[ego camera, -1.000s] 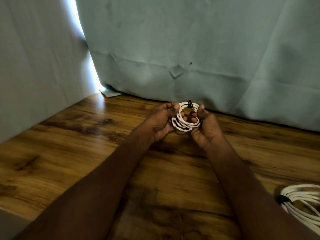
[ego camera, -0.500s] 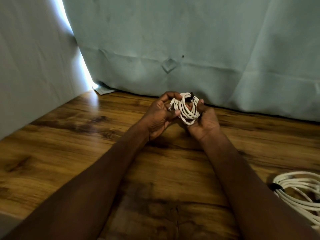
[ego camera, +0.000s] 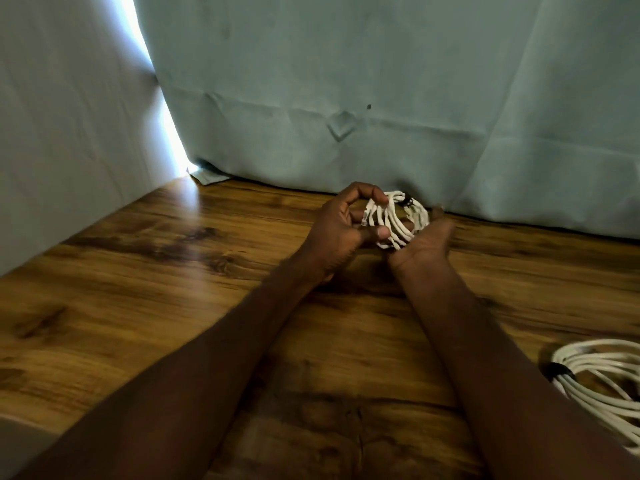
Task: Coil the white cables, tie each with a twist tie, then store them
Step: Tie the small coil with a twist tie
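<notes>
1. Head view: I see the small coil (ego camera: 394,220) held up off the table (ego camera: 145,299), in front of the curtain (ego camera: 381,98), with both hands on it.
2. My left hand (ego camera: 341,230) grips the coil's left side, its forefinger curled over the top and its thumb pressed under the loops.
3. My right hand (ego camera: 424,239) cups the coil from the right with its palm up. Blur hides its fingers behind the coil, so I cannot tell how they lie.
4. The black tie (ego camera: 406,201) sits at the top of the coil, on the far side from me.
5. To finish well, I judge I should keep the left pinch firm so the loops stay stacked, then twist the tie ends snug.
6. A second coil (ego camera: 602,386), already banded in black, lies on the table well right of the first coil.
</notes>
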Demonstrator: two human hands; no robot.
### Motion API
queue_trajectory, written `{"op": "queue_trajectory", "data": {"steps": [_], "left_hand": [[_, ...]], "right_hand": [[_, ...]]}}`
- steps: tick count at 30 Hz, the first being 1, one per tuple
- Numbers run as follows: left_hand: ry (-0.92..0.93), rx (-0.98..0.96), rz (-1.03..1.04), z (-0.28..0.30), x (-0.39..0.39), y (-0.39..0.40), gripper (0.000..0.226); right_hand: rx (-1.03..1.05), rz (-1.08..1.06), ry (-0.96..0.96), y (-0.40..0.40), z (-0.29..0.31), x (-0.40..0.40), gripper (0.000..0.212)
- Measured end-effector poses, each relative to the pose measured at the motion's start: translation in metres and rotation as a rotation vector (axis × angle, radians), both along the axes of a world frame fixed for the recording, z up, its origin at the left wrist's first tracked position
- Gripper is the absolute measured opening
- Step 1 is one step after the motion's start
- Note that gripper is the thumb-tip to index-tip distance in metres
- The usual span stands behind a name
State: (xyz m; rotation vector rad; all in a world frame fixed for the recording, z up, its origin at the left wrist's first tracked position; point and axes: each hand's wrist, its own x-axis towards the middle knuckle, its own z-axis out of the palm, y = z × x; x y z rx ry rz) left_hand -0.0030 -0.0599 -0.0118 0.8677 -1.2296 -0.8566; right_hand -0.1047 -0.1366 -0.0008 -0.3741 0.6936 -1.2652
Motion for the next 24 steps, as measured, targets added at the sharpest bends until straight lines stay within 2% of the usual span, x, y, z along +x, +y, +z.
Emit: {"op": "queue_trajectory", "data": {"steps": [5,9,12,14,16,20,22,24], "left_hand": [[-0.046,0.012,-0.001,-0.001,-0.009,0.003,0.063],[-0.039,0.054,0.014,-0.003,-0.012,0.003,0.057],[-0.075,0.146,0.068,-0.004,-0.009,-0.002,0.063],[-0.076,0.219,0.155,-0.005,-0.007,-0.005,0.059],[0.037,0.316,0.122,0.0,-0.007,-0.004,0.046],[0.326,0.433,-0.118,0.012,-0.004,0.001,0.02],[0.391,0.411,-0.106,0.012,-0.004,-0.001,0.013],[0.362,0.366,0.036,0.008,-0.004,-0.005,0.016]], "right_hand": [[0.077,-0.167,0.108,0.002,0.012,-0.01,0.042],[0.018,-0.214,0.201,0.003,0.012,-0.01,0.034],[-0.062,-0.257,0.265,0.005,0.008,-0.007,0.039],[-0.154,-0.312,0.334,0.004,0.006,-0.006,0.042],[-0.251,-0.32,0.389,0.003,0.005,-0.003,0.043],[-0.428,-0.366,0.44,0.004,0.001,0.006,0.038],[-0.499,-0.402,0.477,0.004,-0.002,0.008,0.033],[-0.505,-0.374,0.482,0.004,-0.002,0.009,0.03]]}}
